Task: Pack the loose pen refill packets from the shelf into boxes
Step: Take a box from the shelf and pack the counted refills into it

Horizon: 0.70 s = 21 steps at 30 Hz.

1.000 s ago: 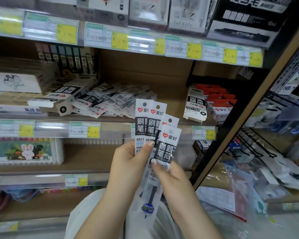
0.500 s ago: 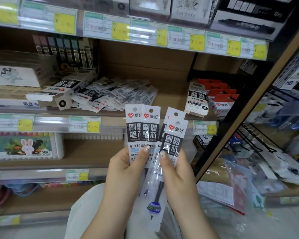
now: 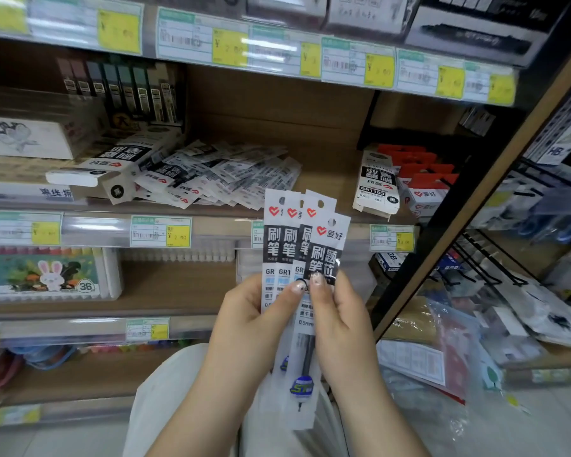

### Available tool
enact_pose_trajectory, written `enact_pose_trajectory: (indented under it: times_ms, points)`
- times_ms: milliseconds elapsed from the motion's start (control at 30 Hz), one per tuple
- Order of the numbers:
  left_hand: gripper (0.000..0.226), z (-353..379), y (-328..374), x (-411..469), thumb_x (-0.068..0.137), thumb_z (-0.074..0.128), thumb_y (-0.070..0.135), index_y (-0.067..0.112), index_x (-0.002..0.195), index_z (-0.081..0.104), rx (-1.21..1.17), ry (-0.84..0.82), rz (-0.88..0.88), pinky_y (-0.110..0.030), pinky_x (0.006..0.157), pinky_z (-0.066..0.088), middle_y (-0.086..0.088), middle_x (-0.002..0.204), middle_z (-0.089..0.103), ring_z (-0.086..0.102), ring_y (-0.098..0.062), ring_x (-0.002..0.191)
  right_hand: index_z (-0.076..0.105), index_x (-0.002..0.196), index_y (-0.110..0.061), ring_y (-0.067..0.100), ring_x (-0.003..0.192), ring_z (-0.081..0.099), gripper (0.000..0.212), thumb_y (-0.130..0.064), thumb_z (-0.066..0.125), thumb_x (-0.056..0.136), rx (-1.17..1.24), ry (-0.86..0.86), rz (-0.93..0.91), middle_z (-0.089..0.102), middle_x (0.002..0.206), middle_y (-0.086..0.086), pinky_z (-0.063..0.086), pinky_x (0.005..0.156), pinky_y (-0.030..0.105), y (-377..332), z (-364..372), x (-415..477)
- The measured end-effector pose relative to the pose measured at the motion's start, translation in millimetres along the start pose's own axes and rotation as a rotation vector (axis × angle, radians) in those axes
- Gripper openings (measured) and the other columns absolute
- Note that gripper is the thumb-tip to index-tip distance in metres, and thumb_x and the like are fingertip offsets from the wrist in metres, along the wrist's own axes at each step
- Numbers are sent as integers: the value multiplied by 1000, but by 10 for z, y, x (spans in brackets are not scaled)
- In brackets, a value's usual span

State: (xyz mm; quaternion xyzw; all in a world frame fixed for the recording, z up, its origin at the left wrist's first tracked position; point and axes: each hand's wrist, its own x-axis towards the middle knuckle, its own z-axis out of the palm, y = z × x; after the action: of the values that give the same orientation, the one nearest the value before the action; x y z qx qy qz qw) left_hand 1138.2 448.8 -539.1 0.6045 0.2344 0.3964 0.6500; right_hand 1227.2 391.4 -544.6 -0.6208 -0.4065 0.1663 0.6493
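Note:
Several black-and-white pen refill packets (image 3: 302, 239) stand upright, fanned and overlapping, in front of the shelf. My left hand (image 3: 257, 319) grips the packets on the left with its thumb across them. My right hand (image 3: 340, 311) pinches the front packet on the right. A pile of loose refill packets (image 3: 225, 174) lies on the middle shelf behind. An open refill box (image 3: 112, 166) lies on its side to the left of the pile. Another refill box (image 3: 376, 183) stands to the right.
Red-topped boxes (image 3: 426, 179) fill the shelf's right end. A wooden upright (image 3: 468, 206) slants down the right side, with black wire hooks (image 3: 495, 258) and bagged goods beyond it. A rabbit-print box (image 3: 47, 275) sits on the lower shelf at left.
The two groups of packets have come together into one overlapping fan, and both hands have closed in toward each other.

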Motion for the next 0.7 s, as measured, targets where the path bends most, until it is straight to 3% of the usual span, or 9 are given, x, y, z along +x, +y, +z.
enact_pose_trajectory:
  times_ms: [200,333,433,533,633,700]
  points:
    - [19,6,-29,20,85,57,28,24,96,73,-55,14,-54,-47,86,52,-3,95,75,70,-24,93,63,90,-31,5,92,67,20,-42,47,85,109,77,81,72,95,-14,50,77,21,24,1,58]
    - [24,36,-36,2,84,54,30,20,97,71,-16,-26,-48,-43,84,52,-2,96,75,70,-21,93,65,85,-42,8,92,68,16,-43,48,84,108,100,89,73,94,-11,51,80,27,-32,10,91]
    - [27,56,-31,-11,82,53,32,19,97,70,0,-46,-36,-38,82,52,-1,97,74,69,-18,94,65,82,-44,6,90,67,15,-42,50,85,131,98,112,73,91,-13,50,77,24,-69,0,110]
    - [28,60,-29,-18,80,54,34,20,98,70,10,-45,-17,-30,79,52,2,97,75,69,-15,93,67,79,-37,11,86,69,16,-36,53,88,171,104,151,74,86,-9,54,73,28,-71,-14,110]
    - [27,70,-30,-32,81,56,34,20,98,71,8,-37,3,-31,77,52,2,96,75,70,-15,92,66,78,-26,20,85,68,19,-42,54,80,210,158,197,73,83,1,53,81,44,-59,-11,101]
    - [19,84,-44,-35,84,64,32,20,97,71,6,-39,13,-32,77,53,1,96,75,70,-17,91,68,78,-27,23,87,69,19,-43,58,80,261,183,205,74,85,2,54,83,45,-64,1,104]
